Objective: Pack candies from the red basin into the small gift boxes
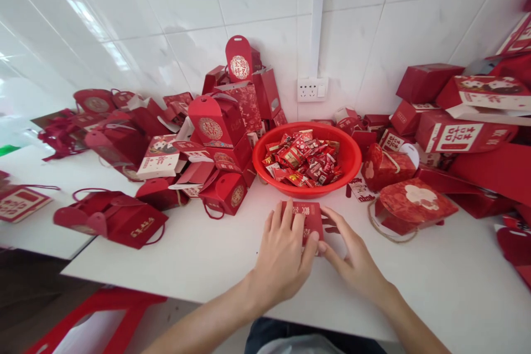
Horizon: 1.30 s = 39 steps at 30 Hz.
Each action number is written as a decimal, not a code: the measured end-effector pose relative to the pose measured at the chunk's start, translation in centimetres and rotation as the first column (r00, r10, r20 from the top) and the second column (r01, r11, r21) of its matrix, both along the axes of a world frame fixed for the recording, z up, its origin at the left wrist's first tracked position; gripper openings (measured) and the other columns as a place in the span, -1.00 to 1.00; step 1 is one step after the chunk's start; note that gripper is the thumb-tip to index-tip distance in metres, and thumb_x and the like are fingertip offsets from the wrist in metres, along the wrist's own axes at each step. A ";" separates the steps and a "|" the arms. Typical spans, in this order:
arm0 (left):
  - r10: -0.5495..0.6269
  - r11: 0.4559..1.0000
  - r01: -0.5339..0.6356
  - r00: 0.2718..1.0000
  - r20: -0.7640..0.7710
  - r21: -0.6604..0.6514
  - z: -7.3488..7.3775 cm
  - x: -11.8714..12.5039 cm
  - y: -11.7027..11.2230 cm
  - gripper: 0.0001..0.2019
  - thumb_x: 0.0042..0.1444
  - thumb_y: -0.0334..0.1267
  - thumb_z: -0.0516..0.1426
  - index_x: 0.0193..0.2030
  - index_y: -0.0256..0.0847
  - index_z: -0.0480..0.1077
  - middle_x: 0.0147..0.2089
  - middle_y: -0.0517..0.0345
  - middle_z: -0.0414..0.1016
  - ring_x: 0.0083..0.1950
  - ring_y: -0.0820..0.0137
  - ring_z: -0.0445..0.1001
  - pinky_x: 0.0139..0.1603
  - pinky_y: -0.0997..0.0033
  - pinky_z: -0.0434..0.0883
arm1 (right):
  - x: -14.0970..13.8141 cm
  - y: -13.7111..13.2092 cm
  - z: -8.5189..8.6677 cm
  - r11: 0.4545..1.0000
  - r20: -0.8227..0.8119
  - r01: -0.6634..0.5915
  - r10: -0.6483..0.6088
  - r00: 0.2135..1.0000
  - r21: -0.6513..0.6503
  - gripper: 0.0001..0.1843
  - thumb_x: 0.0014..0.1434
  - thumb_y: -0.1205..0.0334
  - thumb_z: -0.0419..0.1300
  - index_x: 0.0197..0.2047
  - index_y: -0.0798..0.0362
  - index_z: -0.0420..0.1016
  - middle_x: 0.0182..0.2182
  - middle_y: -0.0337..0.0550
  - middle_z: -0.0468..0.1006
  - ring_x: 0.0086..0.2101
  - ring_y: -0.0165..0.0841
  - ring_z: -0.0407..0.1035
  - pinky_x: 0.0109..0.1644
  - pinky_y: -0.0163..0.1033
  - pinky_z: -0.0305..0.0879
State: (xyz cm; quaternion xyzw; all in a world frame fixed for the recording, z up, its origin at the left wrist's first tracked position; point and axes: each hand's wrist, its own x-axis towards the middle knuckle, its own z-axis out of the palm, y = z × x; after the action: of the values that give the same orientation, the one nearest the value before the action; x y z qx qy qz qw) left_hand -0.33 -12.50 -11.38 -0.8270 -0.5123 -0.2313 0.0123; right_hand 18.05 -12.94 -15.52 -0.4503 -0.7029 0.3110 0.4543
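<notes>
A small red gift box [314,211] with pale Chinese characters lies on the white table in front of me. My left hand [282,254] rests over its left part, fingers laid across the top and thumb bent at the near side. From the right, my right hand [357,263] curves about the box, its index finger by the far right corner and its thumb near the left thumb. Both hands hold the box between them; part of it is hidden under my left fingers. Just beyond stands a red plastic basin [306,192] with many wrapped candies [305,157] in it.
Stacked red gift boxes [226,121] crowd the left side against the tiled wall. More boxes [460,135] are piled at the right, and one with a rope handle [415,204] stands nearer. A socket [312,89] is on the wall. A red stool [112,307] is below left.
</notes>
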 end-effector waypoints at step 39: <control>0.844 0.487 -0.872 0.484 0.230 0.048 15.9 -25.5 7.7 -0.42 0.17 0.01 0.09 0.25 -0.22 0.48 -0.03 0.10 0.59 0.04 0.18 0.45 0.31 0.05 0.33 | 2.4 0.7 -0.3 0.974 0.037 0.207 -0.211 0.977 0.087 -0.51 0.33 -0.01 0.17 0.27 -0.09 0.31 -0.01 0.01 0.61 -0.15 -0.22 0.59 -0.07 -0.09 0.57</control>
State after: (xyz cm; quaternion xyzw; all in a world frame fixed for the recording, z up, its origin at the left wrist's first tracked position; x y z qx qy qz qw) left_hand -25.87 -4.83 4.49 -0.4319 -0.8358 -0.3056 0.1468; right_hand 20.49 -12.23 -15.85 -0.5097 -0.6742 0.2217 0.4864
